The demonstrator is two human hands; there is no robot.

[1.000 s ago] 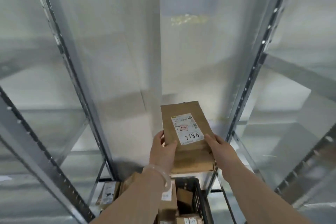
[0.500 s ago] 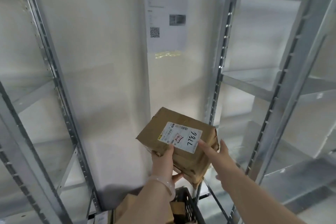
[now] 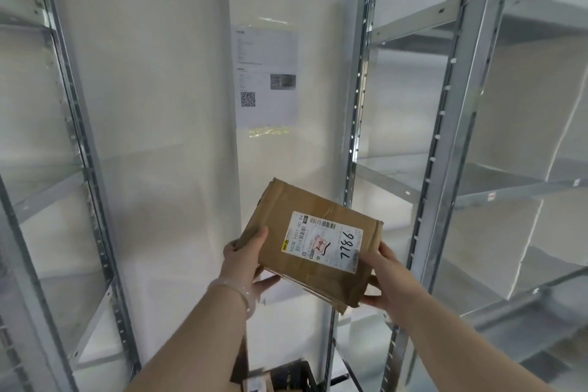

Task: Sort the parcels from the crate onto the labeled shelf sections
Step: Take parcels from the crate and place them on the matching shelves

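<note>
Parcel (image 3: pixel 313 248) first: a flat, rectangular brown cardboard box, held up in the air in front of us at a tilt, its far corner raised and its near corner dipping toward us. Our left thumb (image 3: pixel 259 237) lies on its top face near the left edge and the left fingers (image 3: pixel 267 282) curl beneath it, so our left hand (image 3: pixel 243 261) grips that side. Our right thumb (image 3: pixel 386 251) presses along the right-hand edge while the right fingers (image 3: pixel 372 297) wrap under the near corner; our right hand (image 3: pixel 386 277) grasps the parcel too. A white shipping label (image 3: pixel 321 240) covers much of the top face, with a barcode, a red mark and the handwritten number 7786. A clear bracelet (image 3: pixel 235 291) circles our left wrist.

Beyond the hands, the parcel hangs before a white wall (image 3: pixel 152 73), in the gap between two grey metal racks with perforated uprights: the left shelf rack (image 3: pixel 73 124) and the right shelf rack (image 3: pixel 451 137). It is nearer the right one and touches neither. A white printed sheet with a QR code (image 3: pixel 265 76) is stuck to the wall above the parcel. At the bottom edge, between our forearms, we see the rim of a black plastic crate (image 3: pixel 299 375) with brown cardboard beside it, too blurred to make out.
</note>
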